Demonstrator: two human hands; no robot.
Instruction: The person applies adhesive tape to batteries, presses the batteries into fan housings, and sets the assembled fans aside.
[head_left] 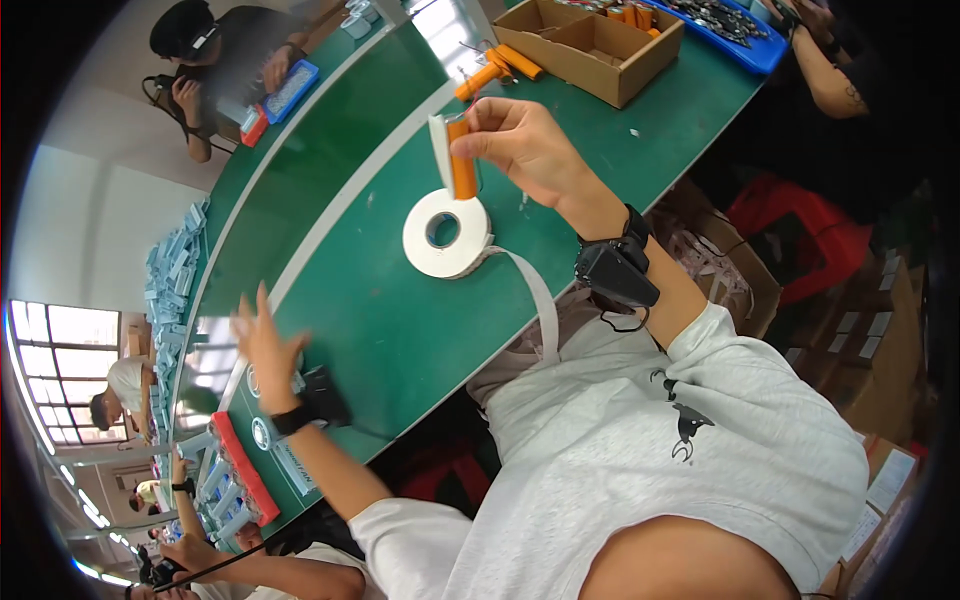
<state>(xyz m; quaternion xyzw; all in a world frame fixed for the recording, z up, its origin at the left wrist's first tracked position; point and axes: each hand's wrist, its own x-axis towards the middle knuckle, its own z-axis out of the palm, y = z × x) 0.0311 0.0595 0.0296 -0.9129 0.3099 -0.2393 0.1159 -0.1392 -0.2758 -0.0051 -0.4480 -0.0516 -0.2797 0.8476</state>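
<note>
Raised over the green table, my right hand (pixel 525 145) pinches an orange cylindrical battery (pixel 464 175) between thumb and fingers. A flat white strip (pixel 440 150) stands along the battery's left side. Just below it, a roll of white tape (pixel 420 248) lies flat on the table, its loose tail (pixel 538 290) running over the front edge toward my lap. My left hand (pixel 266 352) is at the left with fingers spread, slightly blurred and holding nothing. Near its wrist sits a small black device (pixel 326 396) with a cable.
Several orange batteries with wires (pixel 497 70) lie beside a divided cardboard box (pixel 600 60). A blue tray of metal parts (pixel 755 45) is at the far right. Left stand a red tray (pixel 240 465) and piled light-blue pieces (pixel 172 270). Co-workers sit around the table.
</note>
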